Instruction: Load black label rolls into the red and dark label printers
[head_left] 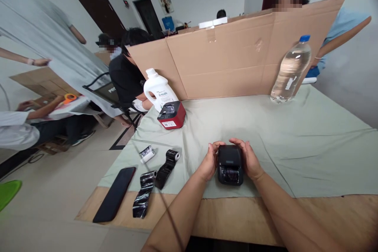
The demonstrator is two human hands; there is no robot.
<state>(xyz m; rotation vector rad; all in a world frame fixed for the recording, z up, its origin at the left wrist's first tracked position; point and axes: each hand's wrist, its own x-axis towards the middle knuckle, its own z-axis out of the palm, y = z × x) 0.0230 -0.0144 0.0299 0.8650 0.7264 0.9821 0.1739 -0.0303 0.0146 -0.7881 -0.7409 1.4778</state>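
Note:
A small black label printer (230, 163) stands on the cloth close to the table's front edge. A dark glossy strip shows through the window in its lower half. My left hand (210, 160) lies along its left side and my right hand (250, 160) along its right side, with the fingers curved round the far corners. Left of my arms are two partly unrolled rolls of shiny black film, one roll (168, 168) behind the other roll (144, 193). Beyond them is a small white roll with a black-printed face (147, 154).
A black phone-like slab (114, 194) lies at the front left corner. Farther back stand a red-and-black box-shaped device (173, 116), a white jug (161, 89) and a water bottle (291, 71). A cardboard panel (224, 63) closes off the far edge. Other people sit and stand around.

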